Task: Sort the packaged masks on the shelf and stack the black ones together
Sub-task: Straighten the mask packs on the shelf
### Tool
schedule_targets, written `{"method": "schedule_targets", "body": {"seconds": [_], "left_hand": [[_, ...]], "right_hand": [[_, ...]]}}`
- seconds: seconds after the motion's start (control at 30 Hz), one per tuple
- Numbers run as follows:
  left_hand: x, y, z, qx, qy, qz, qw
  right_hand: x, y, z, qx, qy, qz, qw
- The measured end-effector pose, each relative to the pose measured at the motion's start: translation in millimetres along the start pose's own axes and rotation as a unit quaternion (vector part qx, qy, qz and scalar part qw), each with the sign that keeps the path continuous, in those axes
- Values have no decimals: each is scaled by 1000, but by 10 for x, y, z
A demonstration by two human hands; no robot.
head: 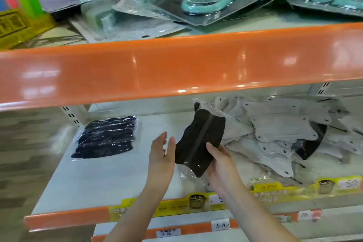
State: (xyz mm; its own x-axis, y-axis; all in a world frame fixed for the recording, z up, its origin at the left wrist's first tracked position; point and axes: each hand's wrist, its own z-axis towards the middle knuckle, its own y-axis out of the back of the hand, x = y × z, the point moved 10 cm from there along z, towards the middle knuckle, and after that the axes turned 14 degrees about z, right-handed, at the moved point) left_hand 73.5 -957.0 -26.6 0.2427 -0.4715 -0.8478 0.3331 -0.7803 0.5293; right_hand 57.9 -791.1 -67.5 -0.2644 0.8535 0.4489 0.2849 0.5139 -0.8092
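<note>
Shelf (117, 173) first, from your nine o'clock side: a stack of black masks (105, 137) in clear wrap lies flat near the left upright. I count about four layers in it, though the blur makes that a rough count.

Moving right, your left hand (163, 153) stands on edge with the fingers straight and close together, holding nothing, the palm turned toward three o'clock. It sits just beside the left edge of the black mask (200, 139), and whether it touches the wrap I cannot tell.

Your right hand (222, 165) pinches that one black mask at its lower right corner, thumb on the front face and the other fingers behind. The mask is lifted off the shelf board, tilted, at the centre of the view.

Expect it to weigh almost nothing. It looks soft, folded along a stiffer centre strip, and the loose clear bag will likely be slippery, so a grip on film alone may slide. Take hold through the bag on the mask body, near the centre fold, or support it flat from both sides.

At three o'clock lies a loose pile of grey masks (275, 133), at least six, overlapping. One more black mask (312, 143) shows partly buried under them.
</note>
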Motion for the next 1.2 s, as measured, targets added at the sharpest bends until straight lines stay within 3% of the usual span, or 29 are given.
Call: {"method": "schedule_targets", "body": {"seconds": [0.1,0.17,0.2,0.3,0.33,0.43,0.5,0.57,0.63,0.73,0.9,1.03,1.1,1.2], "left_hand": [[39,1,38,72,-4,-36,997],[136,105,90,83,-4,-36,996],[200,175,128,84,-1,-27,996],[408,446,273,73,-1,23,997],[463,551,323,66,-3,34,997],[647,799,465,84,-1,38,996],[769,848,507,138,-1,62,988],[858,923,545,177,-22,112,978],[914,1014,587,199,-49,158,966],[977,1219,714,163,-84,203,962],[966,1884,775,-102,-123,220,962],[729,2249,558,-259,-211,270,903],[664,2243,507,-266,-250,298,882],[769,2015,600,-204,-279,348,871]], "right_hand": [[-179,-109,8,22,5,-27,999],[-193,-149,11,32,67,-149,986],[-123,-189,7,36,130,-253,958],[-139,-421,-73,108,260,-492,824],[-209,-485,-109,123,283,-572,760],[-444,-720,-287,150,415,-736,513],[-621,-835,-335,179,448,-763,429],[-799,-943,-358,221,454,-769,391],[-997,-1021,-338,255,431,-782,370],[-1240,-1153,-298,285,402,-781,383],[-1600,-1392,-69,291,401,-783,376],[-1724,-1657,77,235,405,-803,369],[-1789,-1700,142,200,395,-819,364],[-2018,-1592,253,196,343,-843,364]]}}
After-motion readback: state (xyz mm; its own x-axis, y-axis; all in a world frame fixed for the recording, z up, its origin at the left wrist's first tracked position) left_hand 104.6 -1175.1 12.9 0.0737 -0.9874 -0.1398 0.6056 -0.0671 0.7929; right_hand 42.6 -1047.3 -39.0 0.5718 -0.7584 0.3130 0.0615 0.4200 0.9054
